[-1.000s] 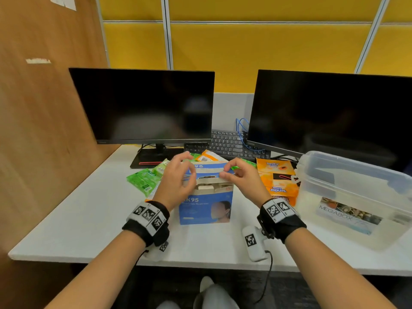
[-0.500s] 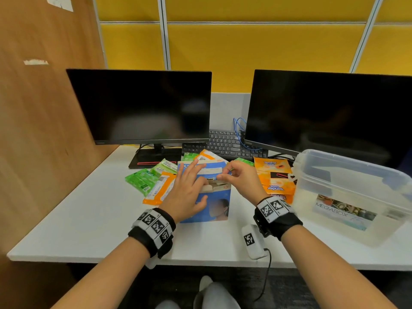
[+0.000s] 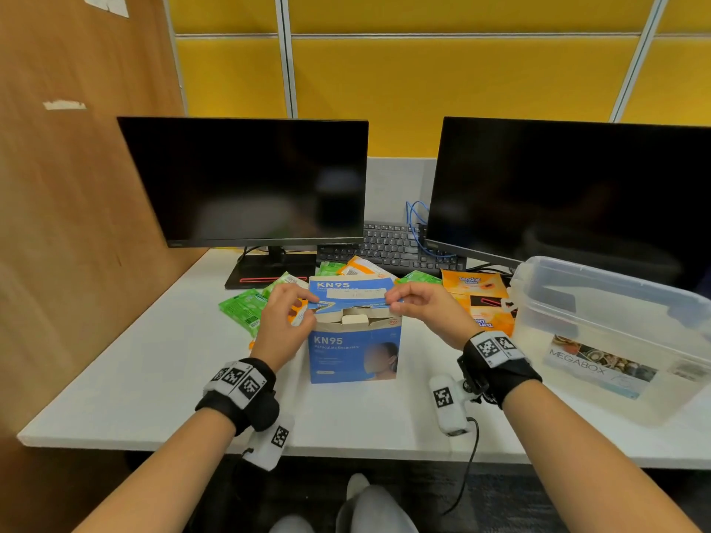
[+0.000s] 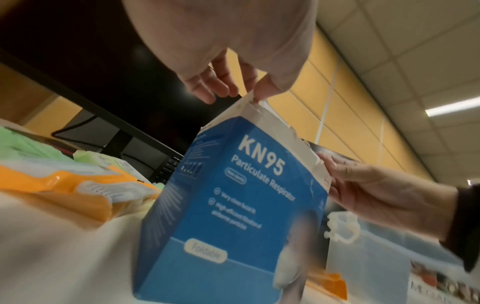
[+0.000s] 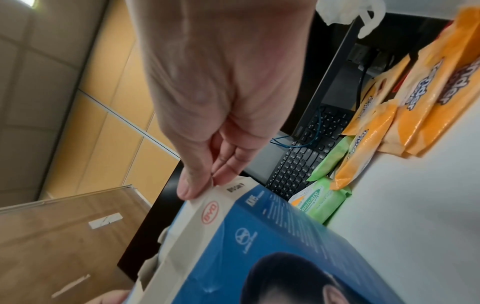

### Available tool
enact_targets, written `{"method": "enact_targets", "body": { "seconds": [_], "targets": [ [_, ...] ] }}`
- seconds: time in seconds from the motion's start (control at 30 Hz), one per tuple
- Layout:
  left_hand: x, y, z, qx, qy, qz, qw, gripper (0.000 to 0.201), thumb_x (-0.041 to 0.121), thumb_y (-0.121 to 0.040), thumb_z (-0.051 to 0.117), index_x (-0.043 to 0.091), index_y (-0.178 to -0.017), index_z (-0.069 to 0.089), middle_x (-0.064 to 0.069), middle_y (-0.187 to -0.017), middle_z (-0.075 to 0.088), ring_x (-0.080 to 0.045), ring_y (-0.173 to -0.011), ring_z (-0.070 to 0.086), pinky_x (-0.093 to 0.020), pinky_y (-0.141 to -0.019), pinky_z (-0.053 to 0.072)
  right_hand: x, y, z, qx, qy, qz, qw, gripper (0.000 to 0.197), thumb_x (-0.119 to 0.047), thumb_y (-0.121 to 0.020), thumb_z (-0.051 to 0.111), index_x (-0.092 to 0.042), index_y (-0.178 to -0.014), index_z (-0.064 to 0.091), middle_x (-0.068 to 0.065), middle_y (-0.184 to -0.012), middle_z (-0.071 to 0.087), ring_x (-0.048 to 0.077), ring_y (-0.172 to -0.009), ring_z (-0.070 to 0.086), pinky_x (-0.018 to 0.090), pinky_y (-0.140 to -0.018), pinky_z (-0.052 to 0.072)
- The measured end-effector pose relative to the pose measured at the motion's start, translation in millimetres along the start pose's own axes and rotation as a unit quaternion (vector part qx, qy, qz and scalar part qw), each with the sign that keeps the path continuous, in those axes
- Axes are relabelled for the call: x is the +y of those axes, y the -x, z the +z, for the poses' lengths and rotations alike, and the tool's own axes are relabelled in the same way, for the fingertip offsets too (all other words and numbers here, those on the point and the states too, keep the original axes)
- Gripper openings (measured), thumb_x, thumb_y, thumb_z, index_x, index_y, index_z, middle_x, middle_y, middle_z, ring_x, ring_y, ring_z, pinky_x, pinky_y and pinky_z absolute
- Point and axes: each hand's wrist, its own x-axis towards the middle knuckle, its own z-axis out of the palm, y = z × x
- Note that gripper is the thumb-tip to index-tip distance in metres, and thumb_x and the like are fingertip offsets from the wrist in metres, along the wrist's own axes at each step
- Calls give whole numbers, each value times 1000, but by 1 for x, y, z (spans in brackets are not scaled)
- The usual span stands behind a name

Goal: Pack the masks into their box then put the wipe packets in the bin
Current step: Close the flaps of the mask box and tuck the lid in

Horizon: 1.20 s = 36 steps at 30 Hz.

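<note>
Counter (image 3: pixel 134 378), bin (image 3: pixel 611 325) at 3 o'clock of the KN95 box (image 3: pixel 354 355). Box upright at centre, top unsealed. Wipe packets (image 3: pixel 477 298) from 9 to 2 o'clock behind it. Left hand (image 3: pixel 284 321) and right hand (image 3: pixel 427 309) fingers each pinch a lid flap (image 3: pixel 350 292) corner.

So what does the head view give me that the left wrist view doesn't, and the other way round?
Head only: the box's open top under the lid flap, both monitors, and the whole clear bin.
Left wrist only: the ceiling and the "Foldable" badge low on the box.
Both: the KN95 box, left hand and right hand pinching its top edges, and orange wipe packets.
</note>
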Motion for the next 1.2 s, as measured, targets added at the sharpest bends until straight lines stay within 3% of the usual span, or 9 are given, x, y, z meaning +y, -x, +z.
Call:
{"method": "enact_targets", "body": {
  "seconds": [0.1, 0.23, 0.4, 0.6, 0.8, 0.93, 1.0, 1.1, 1.2],
  "targets": [
    [0, 1, -1, -4, 7, 36, 999, 37, -1, -83, 58, 36, -88, 58, 19, -97, 50, 8, -89, 52, -10, -68, 46, 1, 0, -4, -17, -17, 1, 1000, 16, 2, -88, 62, -11, -93, 69, -3, -106, 67, 0, -96, 66, 22, -90, 53],
    [1, 2, 4, -20, 10, 80, 997, 23, -3, -82, 63, 13, -97, 70, 18, -103, 53, 18, -102, 47, 0, -82, 42, 5, -1, -6, -20, -58, 19, 998, 18, 2, -88, 61, -11, -97, 69, -1, -109, 69, 6, -100, 67, 27, -94, 52],
    [14, 0, 6, -74, 36, 40, 996, 40, -2, -83, 56, 30, -107, 58, 26, -110, 50, 23, -109, 42, -2, -86, 41, 4, -2, -6, -36, -92, 36, 994, 18, 1, -90, 59, -10, -102, 67, 1, -113, 67, 8, -100, 68, 24, -86, 57],
    [23, -6, 10, -117, 48, 0, 992, 59, -7, -83, 50, 49, -103, 49, 32, -114, 45, 23, -111, 41, -25, -94, 48, -2, -2, -7, -39, -44, 35, 998, 19, 0, -90, 60, -11, -103, 68, -1, -111, 68, 4, -99, 68, 19, -78, 57],
    [19, -5, 9, -130, 65, -12, 989, 44, -4, -85, 53, 31, -112, 54, 32, -116, 46, 5, -116, 47, -36, -97, 51, -6, -1, -3, -10, 54, 10, 998, 19, 1, -91, 58, -4, -107, 67, -4, -106, 66, 1, -94, 65, 15, -73, 56],
    [16, -5, 3, -113, 28, 23, 993, 42, -3, -85, 58, 35, -104, 54, 29, -110, 49, 24, -105, 44, -10, -92, 41, -5, -2, 1, 29, 94, 7, 995, 14, -4, -89, 63, -12, -98, 70, 0, -111, 66, 14, -103, 66, 26, -80, 59],
    [11, -4, 0, -100, 21, 51, 994, 47, -5, -83, 58, 40, -96, 55, 24, -104, 54, 22, -102, 47, -1, -88, 37, -7, -2, 2, 33, 130, 4, 991, 14, -6, -88, 65, -12, -99, 71, -1, -109, 66, 14, -102, 66, 24, -78, 59],
    [7, -3, -1, -103, 8, 39, 994, 37, -1, -87, 58, 35, -96, 58, 26, -102, 54, 23, -101, 47, -1, -85, 38, -12, -4, 2, 25, 183, -14, 983, 13, -11, -89, 65, -14, -99, 72, -3, -104, 67, 15, -101, 65, 31, -79, 59],
    [5, -3, 0, -107, 5, 30, 994, 29, 2, -88, 58, 29, -100, 59, 27, -101, 54, 23, -100, 47, -2, -84, 38, -14, -6, 4, 31, 199, -37, 979, 13, -12, -89, 65, -15, -98, 74, -17, -93, 62, 18, -100, 63, 37, -80, 58]
  ]
}}
